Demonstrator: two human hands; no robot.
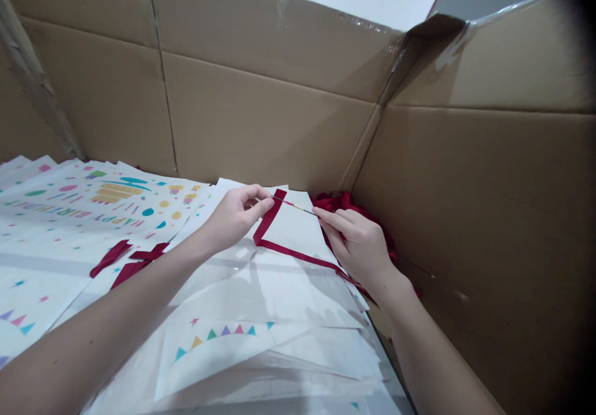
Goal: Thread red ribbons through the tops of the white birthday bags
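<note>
Between my two hands stretches a thin dark strand [300, 208] with short red and yellow parts; whether it is a wire, a cord or a thin stick I cannot tell. My left hand [242, 213] pinches its left end between thumb and fingertips. At the other end, the fingers of my right hand [356, 241] are closed on it. Below the strand a dark red ribbon [300, 255] lies on white sheets [298, 226], bent at a corner, one leg rising towards my left fingertips. Its other leg runs right, passing under my right hand. My right palm is hidden.
Tall cardboard walls [261, 111] close off the back and right. Dark red ribbon is heaped [339, 201] in the right corner. Cut ribbon pieces [133, 269] lie beside my left forearm. Printed birthday sheets [107, 201] spread at left; stacked bags or sheets [279, 353] lie in front.
</note>
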